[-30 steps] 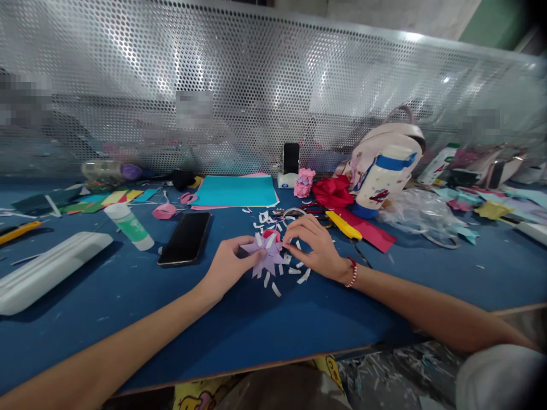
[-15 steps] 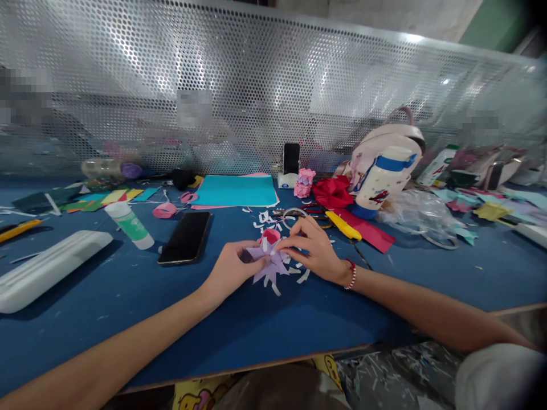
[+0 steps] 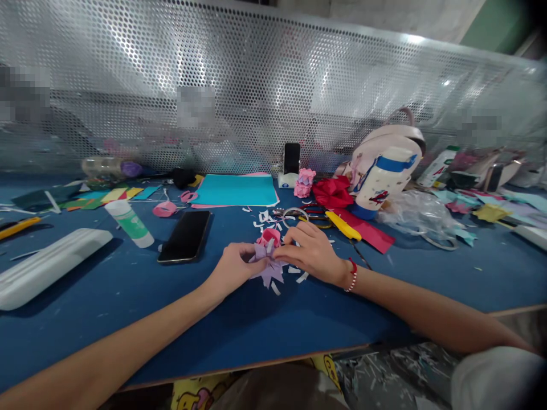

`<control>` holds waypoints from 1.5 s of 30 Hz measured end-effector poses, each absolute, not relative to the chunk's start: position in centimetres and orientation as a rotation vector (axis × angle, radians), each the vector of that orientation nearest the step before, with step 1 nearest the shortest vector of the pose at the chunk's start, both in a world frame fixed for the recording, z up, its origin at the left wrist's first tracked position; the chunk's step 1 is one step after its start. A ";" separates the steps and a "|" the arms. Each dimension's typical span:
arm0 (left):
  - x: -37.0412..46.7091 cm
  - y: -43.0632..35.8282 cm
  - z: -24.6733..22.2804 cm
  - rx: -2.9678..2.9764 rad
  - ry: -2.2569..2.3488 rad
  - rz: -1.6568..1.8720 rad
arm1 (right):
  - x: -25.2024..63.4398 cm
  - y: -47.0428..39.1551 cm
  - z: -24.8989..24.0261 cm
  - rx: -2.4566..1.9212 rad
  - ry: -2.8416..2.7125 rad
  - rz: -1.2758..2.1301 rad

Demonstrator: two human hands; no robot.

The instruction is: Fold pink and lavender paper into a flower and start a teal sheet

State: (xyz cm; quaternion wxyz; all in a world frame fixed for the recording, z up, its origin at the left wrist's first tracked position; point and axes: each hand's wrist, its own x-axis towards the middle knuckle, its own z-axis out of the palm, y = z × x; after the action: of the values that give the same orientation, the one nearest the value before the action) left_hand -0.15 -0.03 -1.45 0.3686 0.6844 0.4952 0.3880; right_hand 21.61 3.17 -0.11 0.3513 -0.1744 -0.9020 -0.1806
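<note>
A lilac paper flower [image 3: 270,274] with pointed petals is held between my two hands over the blue table. My left hand [image 3: 239,263] pinches it from the left, thumb on top. From the right, my right hand [image 3: 311,250] pinches a petal near the middle, its fingertips partly hiding it. Just behind the flower is a pink paper ring [image 3: 270,237]. White paper scraps [image 3: 294,270] lie around and under my hands. A black phone [image 3: 185,237] lies left of my left hand.
A glue tube [image 3: 130,223] and a white case [image 3: 55,267] are at left. Turquoise paper sheets [image 3: 237,190] lie behind. At right are a yellow cutter [image 3: 343,225], red paper [image 3: 371,232], a bottle [image 3: 384,182] and a backpack [image 3: 395,134]. Perforated metal [image 3: 239,85] closes the back.
My right fingers have closed in, their tips bending a petal up at the flower's middle. The flower is tilted and its petals bunch more. My left hand keeps its grip.
</note>
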 end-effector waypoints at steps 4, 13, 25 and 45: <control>-0.2 -0.1 -1.4 1.769 1.258 0.981 | 21.4 3.0 0.3 -0.453 -2.349 -0.477; -0.3 0.0 -1.6 1.814 1.256 0.957 | 21.3 2.8 0.5 -0.483 -2.416 -0.507; -0.1 -0.1 -1.2 1.787 1.259 0.968 | 21.3 2.8 0.5 -0.529 -2.520 -0.591; -0.2 -0.1 -1.0 1.681 1.124 0.922 | 22.3 3.8 0.7 -0.284 -2.438 -0.557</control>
State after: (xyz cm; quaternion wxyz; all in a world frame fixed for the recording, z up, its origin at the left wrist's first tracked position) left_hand -0.16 -0.12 -0.97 0.4438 0.6778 0.4533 0.3717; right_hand 22.25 3.81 0.73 0.3074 -0.1072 -0.9217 -0.2107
